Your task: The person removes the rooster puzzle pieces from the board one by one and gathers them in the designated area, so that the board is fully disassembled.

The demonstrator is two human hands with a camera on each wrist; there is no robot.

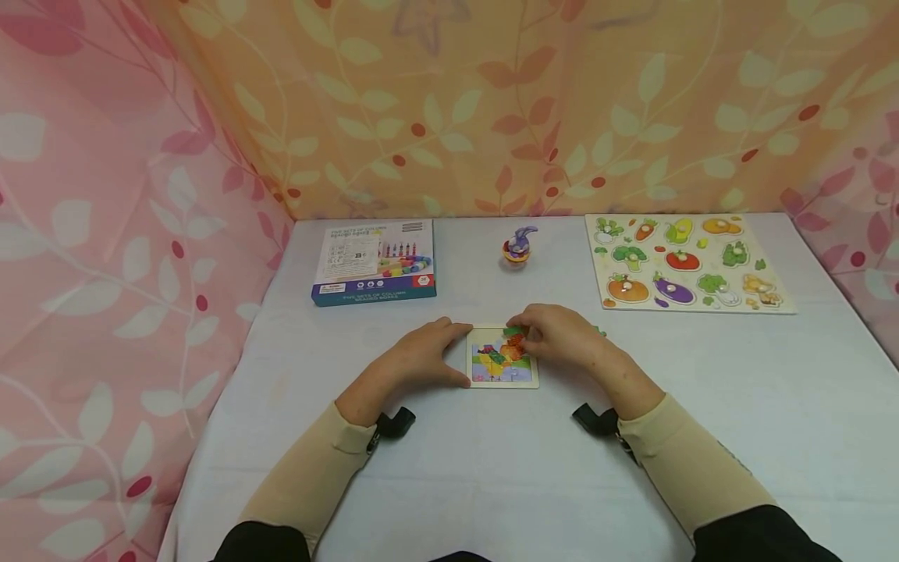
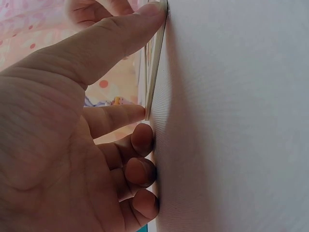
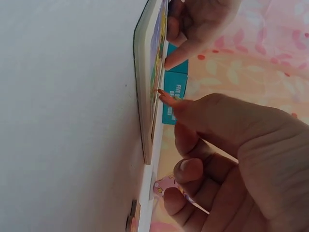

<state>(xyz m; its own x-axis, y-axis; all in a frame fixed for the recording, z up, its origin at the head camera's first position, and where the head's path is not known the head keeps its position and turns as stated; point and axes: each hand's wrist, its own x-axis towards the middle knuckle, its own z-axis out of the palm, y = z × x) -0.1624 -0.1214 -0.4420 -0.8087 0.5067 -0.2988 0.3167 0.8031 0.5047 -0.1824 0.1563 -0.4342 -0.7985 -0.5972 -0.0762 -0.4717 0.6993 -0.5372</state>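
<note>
Left hand (image 1: 419, 355) holds the jigsaw tray (image 1: 504, 385) flat on the white tablecloth (image 1: 520, 468) between widely spread thumb and index finger, apparently for steadiness; right hand (image 1: 565, 336) closely pinches a jigsaw piece (image 3: 167, 98), presumably for fine control.

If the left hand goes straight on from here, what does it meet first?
Probably the square, cream-coloured wooden puzzle board: the bare left hand seems to touch its left side with thumb and index finger, though exact contact is hard to judge.
</note>
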